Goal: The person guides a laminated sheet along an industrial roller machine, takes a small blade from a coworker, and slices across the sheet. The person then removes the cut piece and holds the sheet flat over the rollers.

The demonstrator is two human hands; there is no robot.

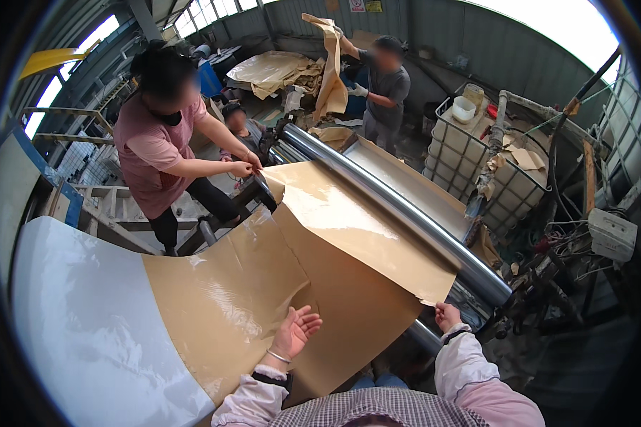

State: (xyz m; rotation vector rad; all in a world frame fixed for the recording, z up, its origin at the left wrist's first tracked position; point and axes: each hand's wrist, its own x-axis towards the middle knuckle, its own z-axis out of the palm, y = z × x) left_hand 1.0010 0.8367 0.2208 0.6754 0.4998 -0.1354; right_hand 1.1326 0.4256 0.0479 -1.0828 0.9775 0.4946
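Open air lies above the brown sheet (360, 288), so the left hand (296, 333) could pass leftward over it to the white sheet (100, 313). On the far side, the steel roller (399, 215) bars the way, slanting down to near the right hand (447, 317). Behind that roller, a caged tank (470, 160) blocks the right; a co-worker in pink (153, 160) stands at the sheet's far left corner.
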